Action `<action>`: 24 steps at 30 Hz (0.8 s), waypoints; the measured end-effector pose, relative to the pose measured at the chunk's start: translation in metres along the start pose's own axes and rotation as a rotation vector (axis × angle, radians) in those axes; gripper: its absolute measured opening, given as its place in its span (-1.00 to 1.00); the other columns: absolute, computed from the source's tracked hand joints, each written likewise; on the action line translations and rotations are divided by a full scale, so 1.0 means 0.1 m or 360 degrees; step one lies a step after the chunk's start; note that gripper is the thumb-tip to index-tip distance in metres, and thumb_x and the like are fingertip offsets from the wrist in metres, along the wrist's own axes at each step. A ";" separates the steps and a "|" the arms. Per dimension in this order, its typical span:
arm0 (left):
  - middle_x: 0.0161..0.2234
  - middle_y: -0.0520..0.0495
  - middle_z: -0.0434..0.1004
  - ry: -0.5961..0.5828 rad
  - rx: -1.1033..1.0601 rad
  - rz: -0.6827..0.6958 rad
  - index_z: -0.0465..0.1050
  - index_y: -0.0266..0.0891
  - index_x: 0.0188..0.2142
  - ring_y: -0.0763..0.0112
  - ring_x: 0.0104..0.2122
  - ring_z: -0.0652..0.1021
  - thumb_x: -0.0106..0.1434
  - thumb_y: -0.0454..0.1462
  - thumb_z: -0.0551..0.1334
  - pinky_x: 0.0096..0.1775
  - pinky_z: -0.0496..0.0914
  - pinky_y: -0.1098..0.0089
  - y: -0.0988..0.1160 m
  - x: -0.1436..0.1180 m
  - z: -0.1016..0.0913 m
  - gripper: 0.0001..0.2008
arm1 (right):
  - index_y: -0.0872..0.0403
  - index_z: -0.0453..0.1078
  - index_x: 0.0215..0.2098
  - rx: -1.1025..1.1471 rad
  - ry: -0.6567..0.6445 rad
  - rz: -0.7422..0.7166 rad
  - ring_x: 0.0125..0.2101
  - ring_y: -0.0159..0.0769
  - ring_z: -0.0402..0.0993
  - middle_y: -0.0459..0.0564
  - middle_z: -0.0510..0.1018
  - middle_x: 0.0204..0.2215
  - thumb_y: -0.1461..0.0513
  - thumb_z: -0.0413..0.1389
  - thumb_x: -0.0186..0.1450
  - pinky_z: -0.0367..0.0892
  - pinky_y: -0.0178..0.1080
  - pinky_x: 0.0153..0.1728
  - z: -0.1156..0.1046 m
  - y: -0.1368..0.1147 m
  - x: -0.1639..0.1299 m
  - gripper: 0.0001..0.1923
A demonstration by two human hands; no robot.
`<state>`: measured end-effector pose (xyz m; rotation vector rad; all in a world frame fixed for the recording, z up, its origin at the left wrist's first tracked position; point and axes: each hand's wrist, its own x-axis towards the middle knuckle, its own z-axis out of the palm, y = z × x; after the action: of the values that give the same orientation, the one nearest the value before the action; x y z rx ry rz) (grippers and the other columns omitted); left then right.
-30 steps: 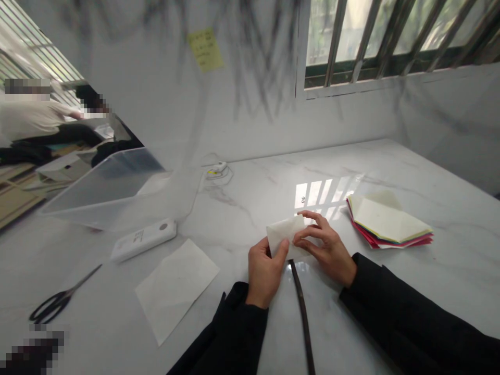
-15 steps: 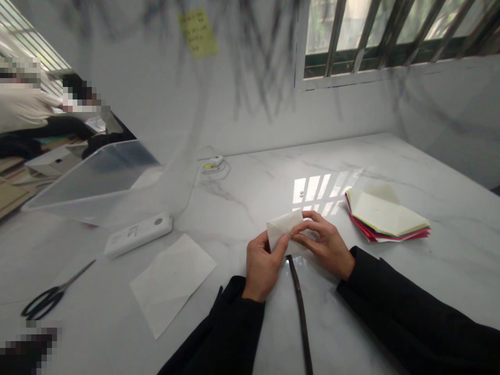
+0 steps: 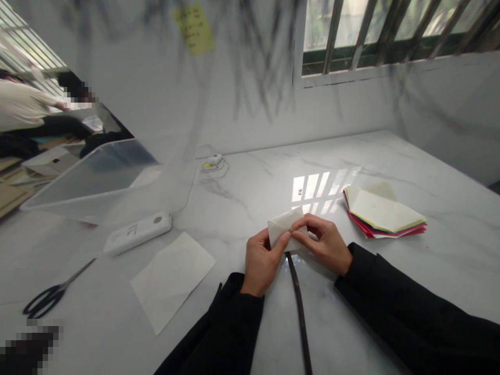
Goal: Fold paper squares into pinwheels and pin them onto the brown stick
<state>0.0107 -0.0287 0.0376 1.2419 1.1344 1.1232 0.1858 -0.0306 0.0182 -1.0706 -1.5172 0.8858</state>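
A small folded piece of white paper (image 3: 285, 221) is held up between both hands above the marble-patterned table. My left hand (image 3: 262, 264) grips its left side and lower edge, thumb on the near face. The fingertips and thumb of my right hand (image 3: 323, 242) pinch it at the middle, close to my left thumb. Just below the paper, a thin dark brown stick (image 3: 299, 302) runs down to the bottom edge of view; its upper end is partly hidden by the paper. A loose creased white sheet (image 3: 174, 281) lies left of my left hand.
Black-handled scissors (image 3: 54, 291) and a long white device (image 3: 138, 234) lie on the left. Behind them stands a translucent plastic bin (image 3: 89, 200). A stack of coloured paper (image 3: 385, 211) sits at the right. A person (image 3: 27, 104) is at the far left.
My right index finger has come down and closed to a pinch with the thumb on the paper. The camera view has shifted slightly.
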 end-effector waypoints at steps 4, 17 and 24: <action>-0.30 -0.10 0.72 0.0014 0.0033 0.0011 0.72 -0.27 -0.25 0.25 -0.32 0.64 0.19 -0.08 0.44 -0.26 0.51 0.38 -0.01 0.00 0.00 -0.70 | -0.01 0.52 -0.07 0.0209 0.0035 0.0073 -0.21 -0.18 0.60 0.01 0.64 -0.19 0.04 0.32 0.33 0.52 -0.13 -0.16 0.03 0.01 -0.02 -0.72; -0.26 -0.10 0.74 0.0009 0.0074 0.0011 0.70 -0.31 -0.22 0.24 -0.28 0.65 0.22 -0.06 0.44 -0.22 0.51 0.35 -0.03 -0.02 0.00 -0.67 | -0.01 0.25 0.34 0.0529 0.0034 0.0171 -0.20 -0.20 0.63 0.03 0.65 -0.20 0.05 0.38 0.28 0.56 -0.13 -0.11 0.05 0.01 -0.01 -0.25; -0.21 -0.12 0.74 0.0044 0.0043 -0.0002 0.69 -0.32 -0.17 0.20 -0.22 0.67 0.20 -0.08 0.46 -0.18 0.53 0.34 0.01 -0.03 0.03 -0.65 | -0.02 0.25 0.33 0.0570 0.0021 0.0210 -0.18 -0.18 0.64 0.02 0.65 -0.18 0.07 0.39 0.28 0.57 -0.12 -0.09 0.04 0.01 -0.01 -0.26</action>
<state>0.0129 -0.0318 0.0387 1.2498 1.1742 1.1302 0.1820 -0.0314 0.0162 -0.9160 -1.2270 1.1882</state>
